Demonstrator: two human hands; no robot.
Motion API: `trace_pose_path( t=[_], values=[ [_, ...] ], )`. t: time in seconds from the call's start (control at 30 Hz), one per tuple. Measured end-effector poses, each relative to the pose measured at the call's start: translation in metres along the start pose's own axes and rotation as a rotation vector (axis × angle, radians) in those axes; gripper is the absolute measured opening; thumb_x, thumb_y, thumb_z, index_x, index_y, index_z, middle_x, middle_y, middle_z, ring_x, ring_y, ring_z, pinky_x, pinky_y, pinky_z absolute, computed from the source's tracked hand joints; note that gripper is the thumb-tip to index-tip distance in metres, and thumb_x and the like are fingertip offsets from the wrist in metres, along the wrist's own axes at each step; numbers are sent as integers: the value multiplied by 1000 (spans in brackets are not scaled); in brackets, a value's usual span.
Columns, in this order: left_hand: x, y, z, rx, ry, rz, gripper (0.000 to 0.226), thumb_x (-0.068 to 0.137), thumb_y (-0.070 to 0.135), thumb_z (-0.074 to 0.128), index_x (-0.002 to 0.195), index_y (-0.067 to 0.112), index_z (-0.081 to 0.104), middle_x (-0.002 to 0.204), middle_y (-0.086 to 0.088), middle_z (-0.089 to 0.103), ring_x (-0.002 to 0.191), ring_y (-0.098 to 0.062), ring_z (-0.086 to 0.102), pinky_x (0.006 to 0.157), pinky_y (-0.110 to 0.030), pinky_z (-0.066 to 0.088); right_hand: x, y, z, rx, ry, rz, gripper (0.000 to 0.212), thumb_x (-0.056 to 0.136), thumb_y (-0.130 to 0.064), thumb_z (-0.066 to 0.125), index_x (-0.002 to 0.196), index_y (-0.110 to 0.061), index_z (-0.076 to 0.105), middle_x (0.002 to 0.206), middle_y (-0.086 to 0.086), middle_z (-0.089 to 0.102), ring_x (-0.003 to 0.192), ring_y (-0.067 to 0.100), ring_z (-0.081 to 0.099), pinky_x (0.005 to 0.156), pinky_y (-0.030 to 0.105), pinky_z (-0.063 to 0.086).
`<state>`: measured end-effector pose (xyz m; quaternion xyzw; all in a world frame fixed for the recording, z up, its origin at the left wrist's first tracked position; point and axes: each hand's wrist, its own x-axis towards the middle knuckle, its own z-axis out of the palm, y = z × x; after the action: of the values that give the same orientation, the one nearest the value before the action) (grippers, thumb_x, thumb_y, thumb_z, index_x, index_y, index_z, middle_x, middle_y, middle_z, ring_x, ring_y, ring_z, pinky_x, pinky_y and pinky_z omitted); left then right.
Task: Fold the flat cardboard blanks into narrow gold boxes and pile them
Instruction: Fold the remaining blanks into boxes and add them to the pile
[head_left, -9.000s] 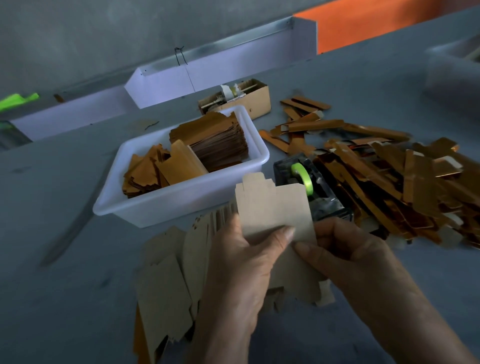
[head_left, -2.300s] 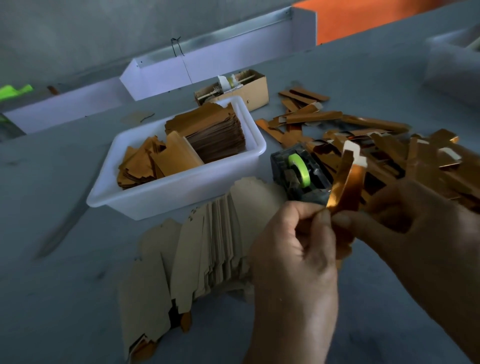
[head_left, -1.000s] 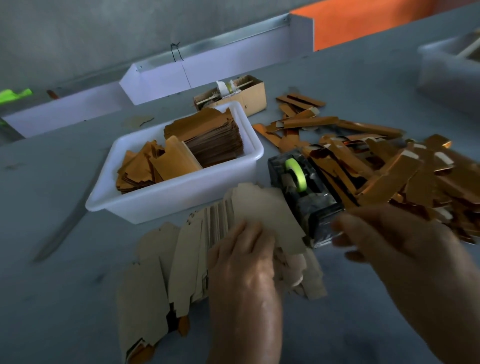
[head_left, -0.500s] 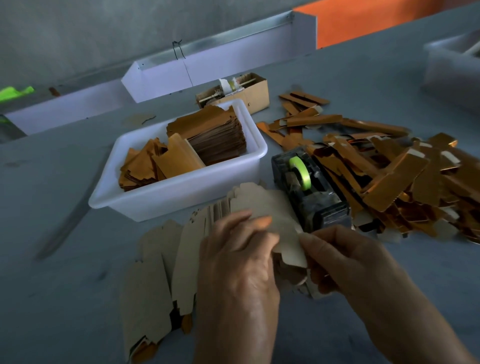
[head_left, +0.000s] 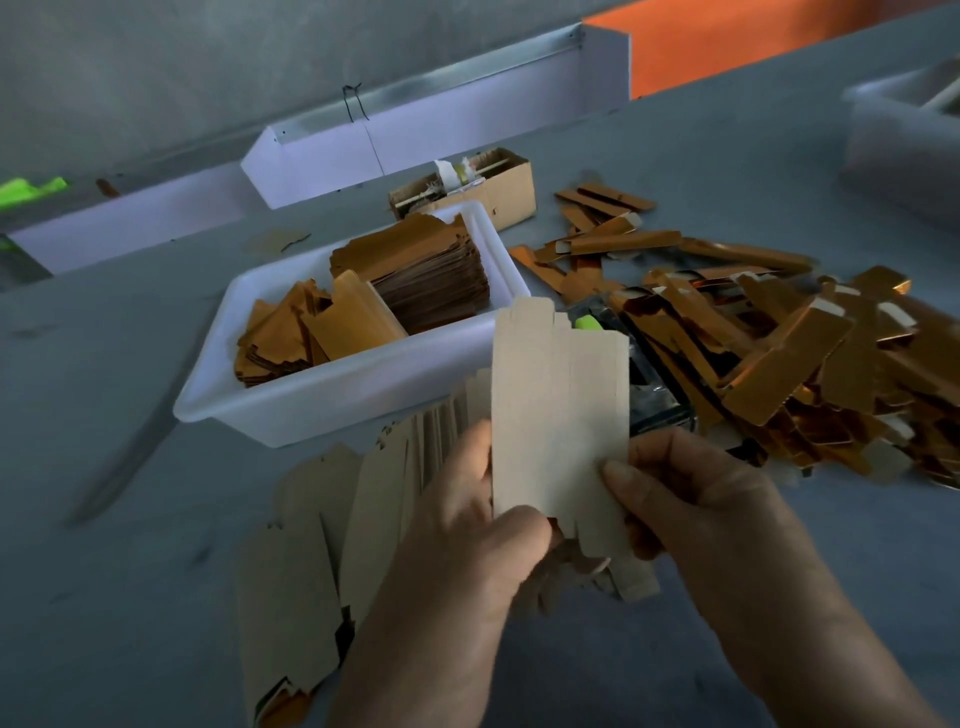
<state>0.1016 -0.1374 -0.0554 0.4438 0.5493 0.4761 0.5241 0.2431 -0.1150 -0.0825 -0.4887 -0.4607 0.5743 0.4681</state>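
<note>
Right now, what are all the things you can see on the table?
Held blank: one, plain brown, upright between both hands.
Fanned blanks: many, brown, on table below tub.
Tub: one, white, centre, holding gold-brown blanks.
Folded boxes: a big heap, shiny gold, right.
Tape dispenser: one, dark with green roll, behind held blank.
Cardboard box: one, brown, behind tub.
Table: grey.
Left hand: grips blank's lower left.
Right hand: fingers pinch blank's right edge.

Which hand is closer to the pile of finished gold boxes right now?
The right hand. It grips the flat blank's right edge, just short of the pile of gold boxes. The left hand grips the blank's left edge, farther away.
</note>
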Motion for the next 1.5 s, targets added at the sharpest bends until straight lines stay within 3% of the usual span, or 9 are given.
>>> trace_pose_path(
  t=[0.1,0.23,0.4,0.67,0.93,1.03,1.2,1.4,1.5],
  values=[
    [-1,2,-2,-31,-72,22,32,72,24,67,100,39,70,102,6,74,95,-11,70,84,-33,52,0,3,-1,-62,17,-45,17,84,-16,63,67,-20,66,50,-4,54,47,3,46,46,14,40],
    [7,-5,5,169,272,91,10,78,25,76,86,29,72,82,14,74,74,1,69,62,-18,51,-2,5,-1,-175,-16,-66,11,79,-29,63,69,-28,65,51,-7,56,47,1,49,47,13,41],
    [9,-5,7,170,257,67,9,77,25,75,81,31,72,80,15,74,72,2,68,61,-14,51,-3,6,-4,-146,5,-102,30,57,-53,62,82,-38,67,73,-10,69,67,3,62,60,21,48],
    [10,-6,8,232,252,106,13,76,26,75,87,25,69,79,14,73,71,1,67,53,-8,47,-7,2,-1,-143,33,-165,21,67,-33,71,84,-44,66,75,-13,70,67,1,65,54,15,48],
    [9,-8,19,280,310,182,18,70,37,65,87,33,69,71,5,72,66,-16,70,61,-46,59,-21,-2,17,-625,227,-548,28,82,-32,59,103,-17,70,80,-10,64,75,1,56,60,-2,40],
    [6,-3,20,221,221,147,9,84,32,68,83,23,70,68,-4,70,62,-19,68,56,-38,57,-24,-6,22,-599,138,-560,38,86,-33,53,117,-14,65,84,-9,65,63,0,61,58,4,46],
    [0,4,15,212,-1,111,56,86,62,46,83,10,65,74,-20,63,67,-34,60,64,-44,53,-26,-7,21,-706,114,-588,38,91,-28,52,119,-6,64,90,-3,68,70,3,61,61,-2,43],
    [-2,1,16,292,60,89,18,95,32,55,89,22,67,79,-10,69,75,-28,67,66,-48,55,-24,-10,15,-596,147,-451,28,91,-39,53,106,-23,70,83,-14,66,73,-5,63,56,4,45],
    [-4,6,11,262,-118,23,12,94,30,57,101,29,66,91,-2,73,84,-19,70,75,-41,58,-17,-15,3,-361,147,-196,39,61,-62,50,87,-36,66,76,-13,67,83,-10,59,58,9,44]
  ],
)
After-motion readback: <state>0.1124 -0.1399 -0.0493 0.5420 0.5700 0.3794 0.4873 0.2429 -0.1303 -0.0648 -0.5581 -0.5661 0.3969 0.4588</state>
